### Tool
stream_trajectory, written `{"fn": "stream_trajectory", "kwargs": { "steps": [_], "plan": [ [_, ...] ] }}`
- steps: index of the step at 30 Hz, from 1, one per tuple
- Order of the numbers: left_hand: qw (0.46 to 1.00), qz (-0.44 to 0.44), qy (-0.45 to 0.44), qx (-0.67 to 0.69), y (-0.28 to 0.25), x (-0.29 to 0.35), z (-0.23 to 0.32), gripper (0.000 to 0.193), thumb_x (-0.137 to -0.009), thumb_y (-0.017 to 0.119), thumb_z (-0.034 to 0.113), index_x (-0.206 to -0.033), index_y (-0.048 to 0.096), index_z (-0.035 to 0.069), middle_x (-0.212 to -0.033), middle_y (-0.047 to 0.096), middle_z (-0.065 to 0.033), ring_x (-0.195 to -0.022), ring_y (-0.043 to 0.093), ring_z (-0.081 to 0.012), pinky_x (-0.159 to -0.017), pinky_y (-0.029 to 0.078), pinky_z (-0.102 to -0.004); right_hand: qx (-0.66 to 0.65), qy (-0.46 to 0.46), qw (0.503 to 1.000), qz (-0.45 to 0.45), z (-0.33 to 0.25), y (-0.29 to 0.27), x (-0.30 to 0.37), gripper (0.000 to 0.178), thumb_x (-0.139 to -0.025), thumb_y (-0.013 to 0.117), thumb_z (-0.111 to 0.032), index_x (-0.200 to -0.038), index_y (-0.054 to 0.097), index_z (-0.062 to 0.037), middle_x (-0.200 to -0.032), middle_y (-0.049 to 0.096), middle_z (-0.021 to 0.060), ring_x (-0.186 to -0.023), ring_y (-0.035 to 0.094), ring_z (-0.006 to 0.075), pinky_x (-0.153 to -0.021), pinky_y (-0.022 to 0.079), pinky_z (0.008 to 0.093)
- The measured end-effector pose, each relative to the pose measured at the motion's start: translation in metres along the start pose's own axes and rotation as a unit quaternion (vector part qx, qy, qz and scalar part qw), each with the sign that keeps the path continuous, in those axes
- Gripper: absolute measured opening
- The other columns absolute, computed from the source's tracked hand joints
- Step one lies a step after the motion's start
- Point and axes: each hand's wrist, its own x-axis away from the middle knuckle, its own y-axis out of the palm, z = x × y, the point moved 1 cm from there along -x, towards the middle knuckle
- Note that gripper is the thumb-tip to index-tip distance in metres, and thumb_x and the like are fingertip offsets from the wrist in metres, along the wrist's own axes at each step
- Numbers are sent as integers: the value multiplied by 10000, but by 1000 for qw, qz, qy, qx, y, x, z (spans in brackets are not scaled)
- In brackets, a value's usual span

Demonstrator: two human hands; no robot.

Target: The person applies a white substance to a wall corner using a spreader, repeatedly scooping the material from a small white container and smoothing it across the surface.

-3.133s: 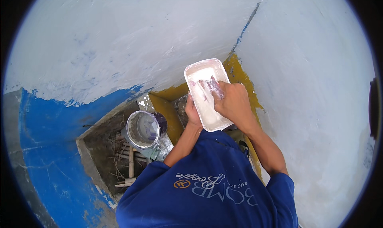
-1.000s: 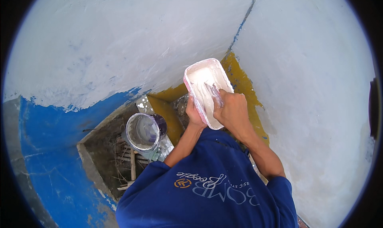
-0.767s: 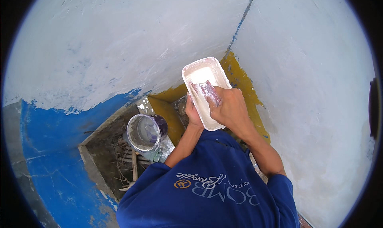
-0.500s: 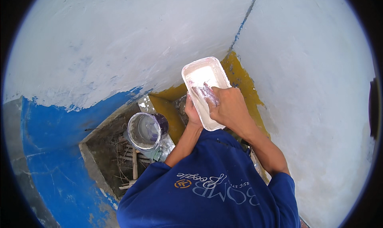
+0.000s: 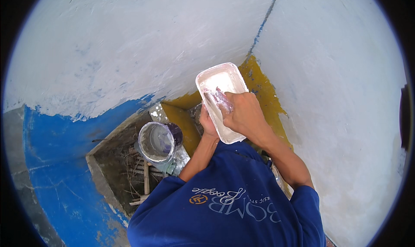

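A long white tray [image 5: 237, 133] with rounded corners is held out in front of my chest, white filler paste smeared over its inside. My left hand [image 5: 208, 122] grips the tray's left side from beneath, its fingers mostly hidden under it. Over the tray, my right hand [image 5: 245, 115] is closed round a putty knife [image 5: 218, 97] caked with whitish-purple paste. The knife's blade lies inside the tray, close to its left wall; its handle is hidden in my fist.
An open bucket [image 5: 156, 142] with pale paste inside stands at lower left on a paint-spattered ledge [image 5: 158, 113]. Sticks [image 5: 146, 178] lie in a concrete recess below. Whitish-coated walls [image 5: 337, 95] meet in a corner ahead, with yellow [image 5: 261, 82] and blue [image 5: 65, 160] painted patches lower down.
My right hand and the putty knife have shifted slightly left within the tray. The tray has barely moved, and my left hand keeps its hold.
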Motion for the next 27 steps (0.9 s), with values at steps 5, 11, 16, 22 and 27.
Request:
{"fn": "stream_trajectory", "kwargs": {
  "steps": [5,11,16,22,27],
  "plan": [
    [999,47,-21,14,22,-1,4,545,-1011,338,413,-1413,430,56,-1374,523,-129,-1258,504,-283,-1100,364,-433,15,55,997,42,7,-9,-9,163,-691,645,-73,-787,651,58,-625,569,291,-606,584,462,-603,485,490],
    [997,-5,-13,71,5,-1,-1,574,-1011,335,420,-1441,395,43,-1405,500,-145,-1272,496,-306,-1097,373,-438,27,27,999,33,8,-9,-6,154,-750,653,-90,-807,661,53,-644,593,261,-611,601,432,-596,493,468],
    [993,-32,-49,99,5,-1,-4,603,-1004,348,442,-1446,382,34,-1417,489,-150,-1277,495,-314,-1103,367,-441,74,-23,993,88,8,-20,-14,145,-771,651,-104,-806,661,36,-657,604,254,-595,598,425,-596,487,476],
    [997,18,-32,64,8,-1,-2,589,-1003,353,443,-1443,392,54,-1420,485,-141,-1273,493,-302,-1098,371,-437,115,46,992,2,24,-7,4,151,-764,649,-101,-807,664,43,-663,598,275,-607,591,448,-603,481,494],
    [996,66,-36,53,1,-4,-10,564,-1001,367,429,-1445,397,82,-1411,492,-130,-1275,488,-290,-1098,371,-439,20,61,998,25,14,4,6,137,-753,658,-87,-776,660,48,-644,578,282,-607,583,457,-594,478,490]
  ]
}}
